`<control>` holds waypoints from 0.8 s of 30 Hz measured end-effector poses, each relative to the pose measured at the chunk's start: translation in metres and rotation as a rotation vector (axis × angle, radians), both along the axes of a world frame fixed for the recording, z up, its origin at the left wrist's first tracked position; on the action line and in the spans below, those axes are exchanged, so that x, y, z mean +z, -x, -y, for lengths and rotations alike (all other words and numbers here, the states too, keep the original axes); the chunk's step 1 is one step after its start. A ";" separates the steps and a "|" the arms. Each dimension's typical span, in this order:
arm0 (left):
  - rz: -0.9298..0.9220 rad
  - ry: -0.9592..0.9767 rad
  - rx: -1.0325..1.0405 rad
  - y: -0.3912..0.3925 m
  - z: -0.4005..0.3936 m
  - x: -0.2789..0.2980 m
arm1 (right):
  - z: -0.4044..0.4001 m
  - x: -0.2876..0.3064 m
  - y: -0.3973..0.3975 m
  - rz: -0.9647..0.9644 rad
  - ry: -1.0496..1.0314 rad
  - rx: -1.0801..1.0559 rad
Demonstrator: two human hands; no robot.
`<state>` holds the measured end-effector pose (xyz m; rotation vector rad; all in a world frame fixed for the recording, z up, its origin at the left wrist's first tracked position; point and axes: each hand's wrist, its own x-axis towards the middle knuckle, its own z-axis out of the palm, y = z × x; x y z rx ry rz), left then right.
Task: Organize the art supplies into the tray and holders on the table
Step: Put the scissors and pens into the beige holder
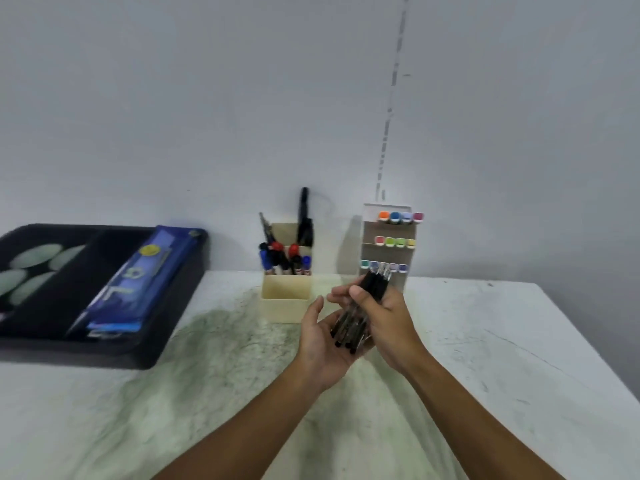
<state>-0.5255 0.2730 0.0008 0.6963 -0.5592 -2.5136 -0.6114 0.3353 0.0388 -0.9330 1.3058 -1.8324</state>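
Observation:
A bundle of black-capped pens [356, 315] is held upright-tilted above the table's middle. My right hand [384, 318] grips the bundle around its upper half. My left hand [320, 336] lies open, palm up, under the pens' lower ends. Just behind the hands stands a cream tiered holder [285, 299] with red, blue and black markers in its rear tiers. To its right, a white rack [388, 244] holds rows of coloured-capped markers. A black tray [104, 348] sits at the left with a blue box [138, 282] and pale oval pieces inside.
The pale marbled table [173, 410] ends at a right edge near the frame's right side. A plain grey wall stands directly behind the holders and tray.

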 end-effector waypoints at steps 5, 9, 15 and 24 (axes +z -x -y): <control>0.201 0.371 0.172 -0.064 0.044 0.004 | 0.052 0.016 -0.037 -0.053 -0.008 0.207; 0.308 0.746 0.220 -0.103 0.078 0.018 | 0.080 0.031 -0.047 -0.030 0.026 0.327; 0.296 1.068 -0.230 -0.116 0.101 0.037 | 0.096 0.036 -0.059 -0.075 0.003 0.396; 0.305 1.127 -0.241 -0.102 0.110 0.046 | 0.100 0.050 -0.046 -0.608 -0.234 0.315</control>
